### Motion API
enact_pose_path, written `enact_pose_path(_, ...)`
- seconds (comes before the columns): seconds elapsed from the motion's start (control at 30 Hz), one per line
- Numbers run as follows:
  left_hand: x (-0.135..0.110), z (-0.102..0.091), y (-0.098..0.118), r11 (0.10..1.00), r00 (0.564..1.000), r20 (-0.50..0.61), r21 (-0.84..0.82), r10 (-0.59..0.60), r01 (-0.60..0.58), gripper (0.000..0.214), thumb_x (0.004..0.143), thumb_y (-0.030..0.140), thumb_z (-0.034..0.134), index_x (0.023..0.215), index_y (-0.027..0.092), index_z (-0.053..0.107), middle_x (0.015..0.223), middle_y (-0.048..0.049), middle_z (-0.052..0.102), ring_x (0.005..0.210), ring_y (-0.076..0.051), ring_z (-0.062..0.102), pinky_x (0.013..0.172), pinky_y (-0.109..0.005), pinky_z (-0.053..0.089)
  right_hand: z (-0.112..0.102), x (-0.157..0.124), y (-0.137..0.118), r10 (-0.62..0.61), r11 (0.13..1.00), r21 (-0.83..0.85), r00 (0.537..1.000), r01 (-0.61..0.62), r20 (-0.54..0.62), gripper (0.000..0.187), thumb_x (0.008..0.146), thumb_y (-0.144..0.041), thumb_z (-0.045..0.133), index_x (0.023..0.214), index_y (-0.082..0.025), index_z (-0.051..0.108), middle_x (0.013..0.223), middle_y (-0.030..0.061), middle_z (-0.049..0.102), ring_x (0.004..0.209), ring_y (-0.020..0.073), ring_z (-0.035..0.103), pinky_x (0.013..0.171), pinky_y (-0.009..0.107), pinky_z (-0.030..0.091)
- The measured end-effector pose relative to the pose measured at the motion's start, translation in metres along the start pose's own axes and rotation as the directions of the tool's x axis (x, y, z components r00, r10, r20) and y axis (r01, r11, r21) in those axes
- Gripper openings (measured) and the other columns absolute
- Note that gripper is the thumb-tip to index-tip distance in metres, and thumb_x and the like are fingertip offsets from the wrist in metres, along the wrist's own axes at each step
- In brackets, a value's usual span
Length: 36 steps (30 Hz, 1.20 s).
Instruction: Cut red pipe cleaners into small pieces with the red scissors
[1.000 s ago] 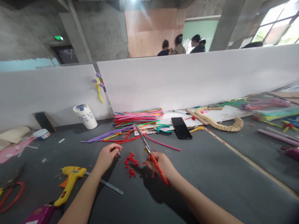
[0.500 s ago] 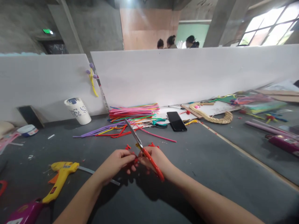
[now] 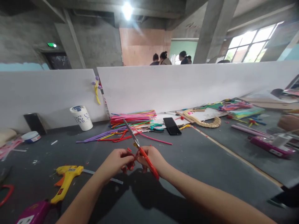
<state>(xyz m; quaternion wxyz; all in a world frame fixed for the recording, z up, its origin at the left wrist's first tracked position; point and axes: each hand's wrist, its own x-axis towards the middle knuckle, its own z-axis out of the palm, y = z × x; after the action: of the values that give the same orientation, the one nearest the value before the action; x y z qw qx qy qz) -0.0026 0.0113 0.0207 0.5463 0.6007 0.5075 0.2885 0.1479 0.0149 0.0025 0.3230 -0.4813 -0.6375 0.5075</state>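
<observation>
Near the middle of the table, my left hand (image 3: pixel 118 160) is closed, pinching a small bent red pipe cleaner (image 3: pixel 129 150). Parts of it stick out above and below the fingertips. Close beside it, my right hand (image 3: pixel 156 159) grips red-handled scissors (image 3: pixel 148 162), their metal blades together and pointing up and away to the left. The right fingertips meet the left ones at the red piece, whose middle is hidden by the fingers. Beyond the hands lies a bundle of coloured pipe cleaners (image 3: pixel 133 119), with purple, red and yellow stems loose in front.
A yellow glue gun (image 3: pixel 67 180) lies at front left with its glue stick extending towards my left wrist. Behind are a white cup (image 3: pixel 81 118), a phone (image 3: pixel 172 126), teal-handled pliers (image 3: pixel 157 127) and a woven strip (image 3: pixel 210 123). Another person's hand (image 3: pixel 289 123) is at far right.
The camera view has tilted up and turned slightly right. Both hands keep close together with the red pipe cleaner and scissors, fingers shifting slightly. Another person's hand has come into view at right.
</observation>
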Motion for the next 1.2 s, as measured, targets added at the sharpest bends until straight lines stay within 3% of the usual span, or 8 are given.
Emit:
enact_pose_path(0.27,-0.008,0.02,-0.018,0.955,0.989,0.118,-0.271,-0.095,0.124,0.028,0.07,0.039,0.055,0.066,0.012,0.058,0.052,0.0006,0.054,0.042,-0.007,0.049,0.035,-0.014,0.031,-0.003,-0.025,0.009,-0.073,0.992,-0.105,0.996,0.067,-0.06,0.005,0.064,-0.019,0.05,0.061,-0.016,0.048,0.051,-0.0052,0.047,0.044,0.0059,0.043,0.042,0.015,0.032)
enact_pose_path(0.47,-0.012,0.025,-0.025,0.948,0.989,0.129,-0.303,-0.066,0.102,0.029,0.071,0.04,0.055,0.064,0.012,0.059,0.051,-0.0005,0.053,0.041,-0.007,0.048,0.035,-0.015,0.032,0.001,-0.032,0.017,-0.091,0.991,-0.105,0.992,0.082,-0.091,0.005,0.064,-0.016,0.046,0.063,-0.015,0.051,0.053,-0.0043,0.05,0.047,0.0066,0.042,0.044,0.015,0.03)
enact_pose_path(0.7,-0.013,0.026,-0.026,0.916,0.982,0.154,-0.366,-0.113,0.163,0.024,0.067,0.034,0.06,0.058,0.012,0.056,0.05,-0.001,0.054,0.039,-0.006,0.046,0.034,-0.015,0.031,0.0,-0.035,0.02,-0.122,0.988,-0.107,0.987,0.111,-0.102,0.002,0.062,-0.015,0.048,0.062,-0.015,0.049,0.049,-0.0052,0.045,0.045,0.0063,0.04,0.042,0.015,0.03)
enact_pose_path(0.9,-0.012,0.029,-0.028,0.937,0.982,0.138,-0.31,-0.126,0.164,0.008,0.064,0.02,0.058,0.061,0.014,0.054,0.048,0.0016,0.052,0.038,-0.007,0.046,0.035,-0.016,0.031,-0.001,-0.035,0.024,0.021,0.998,0.066,1.0,-0.02,-0.016,0.006,0.061,-0.014,0.045,0.065,-0.016,0.048,0.05,-0.0055,0.044,0.036,0.0066,0.043,0.035,0.015,0.032)
enact_pose_path(1.0,-0.01,0.027,-0.032,0.964,0.985,0.119,-0.22,-0.124,0.148,0.003,0.061,0.016,0.055,0.06,0.015,0.052,0.044,0.0036,0.049,0.036,-0.006,0.043,0.034,-0.016,0.029,-0.004,-0.034,0.023,0.032,0.994,0.107,0.999,-0.029,-0.027,0.007,0.061,-0.013,0.044,0.065,-0.017,0.047,0.052,-0.0051,0.045,0.037,0.0076,0.045,0.033,0.015,0.033)
enact_pose_path(1.13,-0.003,0.024,-0.039,0.981,0.99,0.018,-0.13,-0.143,0.144,0.019,0.067,0.029,0.051,0.054,0.016,0.047,0.039,0.0041,0.046,0.031,-0.006,0.037,0.032,-0.017,0.024,-0.006,-0.032,0.024,0.028,0.997,0.078,0.999,-0.025,-0.04,0.006,0.06,-0.014,0.045,0.065,-0.016,0.048,0.052,-0.0051,0.045,0.038,0.0071,0.043,0.034,0.015,0.034)
enact_pose_path(1.2,-0.001,0.022,-0.039,0.985,0.994,-0.008,-0.132,-0.111,0.109,0.016,0.065,0.03,0.054,0.059,0.016,0.049,0.044,0.0037,0.049,0.033,-0.006,0.039,0.032,-0.016,0.024,-0.006,-0.031,0.022,0.027,0.999,0.044,1.0,-0.026,-0.017,0.007,0.059,-0.014,0.045,0.064,-0.016,0.049,0.051,-0.0053,0.044,0.038,0.0065,0.042,0.034,0.014,0.032)
